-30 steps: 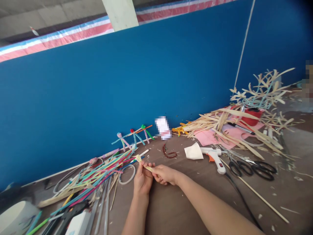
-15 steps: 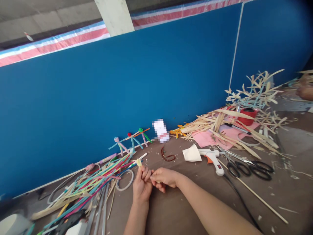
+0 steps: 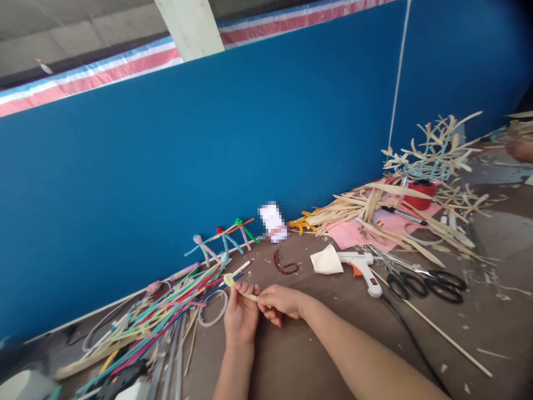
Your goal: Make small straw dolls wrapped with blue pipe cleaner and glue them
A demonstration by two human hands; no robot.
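Observation:
A pale straw-coloured strip (image 3: 229,279) with a rounded, folded tip runs between my two hands near the middle of the table. My left hand (image 3: 241,315) pinches it just below that tip, thumb against fingers. With thumb and forefinger, my right hand (image 3: 283,301) grips the other end, close beside the left. Part of the strip is covered by fingers. Just left of my left hand lie a pale ring (image 3: 214,323) and a bundle of coloured pipe cleaners (image 3: 166,312).
A white glue gun (image 3: 366,269) with a cord and black-handled scissors (image 3: 445,286) lie to the right, by a thin stick (image 3: 453,341). Dried leaf strips (image 3: 366,205) are heaped behind them. Pipe-cleaner figures (image 3: 227,239) lean on the blue partition (image 3: 208,139). Another person's hand (image 3: 520,147) shows far right.
The strip's tip has tilted from upright towards the left, and more of its length shows between my hands. My left hand has turned slightly; my right hand has barely moved.

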